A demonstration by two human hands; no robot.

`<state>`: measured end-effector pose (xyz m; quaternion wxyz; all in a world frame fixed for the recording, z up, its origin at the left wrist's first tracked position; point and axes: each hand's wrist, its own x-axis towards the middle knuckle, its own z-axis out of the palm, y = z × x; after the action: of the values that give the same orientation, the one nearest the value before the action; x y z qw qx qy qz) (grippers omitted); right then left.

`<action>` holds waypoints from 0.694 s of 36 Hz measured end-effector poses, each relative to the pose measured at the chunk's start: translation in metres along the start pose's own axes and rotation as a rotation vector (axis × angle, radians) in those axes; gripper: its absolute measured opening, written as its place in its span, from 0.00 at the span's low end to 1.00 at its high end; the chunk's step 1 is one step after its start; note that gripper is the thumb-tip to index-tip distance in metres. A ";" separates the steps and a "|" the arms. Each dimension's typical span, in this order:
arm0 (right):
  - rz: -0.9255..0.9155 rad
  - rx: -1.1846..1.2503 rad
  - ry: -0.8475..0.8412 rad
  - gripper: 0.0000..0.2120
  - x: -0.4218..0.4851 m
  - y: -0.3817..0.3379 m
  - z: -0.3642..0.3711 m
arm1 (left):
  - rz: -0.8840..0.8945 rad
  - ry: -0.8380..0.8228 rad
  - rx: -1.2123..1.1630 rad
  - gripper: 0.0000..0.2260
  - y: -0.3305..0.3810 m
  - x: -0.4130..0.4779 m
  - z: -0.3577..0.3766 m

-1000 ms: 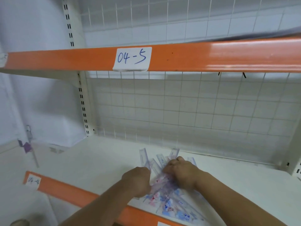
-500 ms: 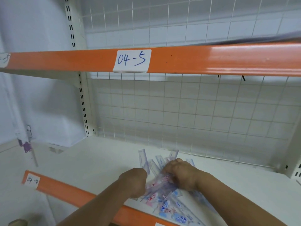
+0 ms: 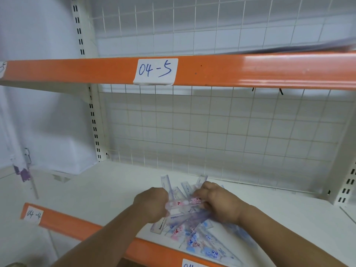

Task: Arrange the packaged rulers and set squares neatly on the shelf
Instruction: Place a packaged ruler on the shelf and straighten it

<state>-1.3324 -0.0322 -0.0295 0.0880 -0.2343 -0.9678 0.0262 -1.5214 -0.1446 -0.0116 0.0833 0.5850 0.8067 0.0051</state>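
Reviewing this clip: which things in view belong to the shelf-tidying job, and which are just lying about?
Belongs to the job:
- pile of packaged rulers and set squares
- one packet gripped between left hand and right hand
- white shelf

Just lying about:
- label "04-5"
- label "04-4"
- wire grid back
- purple tag

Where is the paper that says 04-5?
In the head view, the 04-5 label is stuck on the upper orange shelf rail, left of its middle, well above both hands and the pile of packaged rulers.
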 end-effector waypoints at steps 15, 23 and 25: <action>0.286 -0.215 0.067 0.19 -0.060 0.006 -0.018 | 0.088 0.040 0.041 0.12 0.024 0.008 0.006; 0.440 -0.203 0.067 0.19 -0.102 0.004 -0.028 | 0.218 -0.005 0.084 0.12 0.050 0.007 0.005; 0.470 -0.194 0.076 0.19 -0.113 0.003 -0.031 | 0.250 0.008 0.093 0.11 0.063 0.006 0.002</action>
<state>-1.2265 -0.0810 -0.0173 0.0929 -0.4609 -0.8808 -0.0559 -1.4630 -0.1193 -0.0078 0.0517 0.6842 0.7272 -0.0195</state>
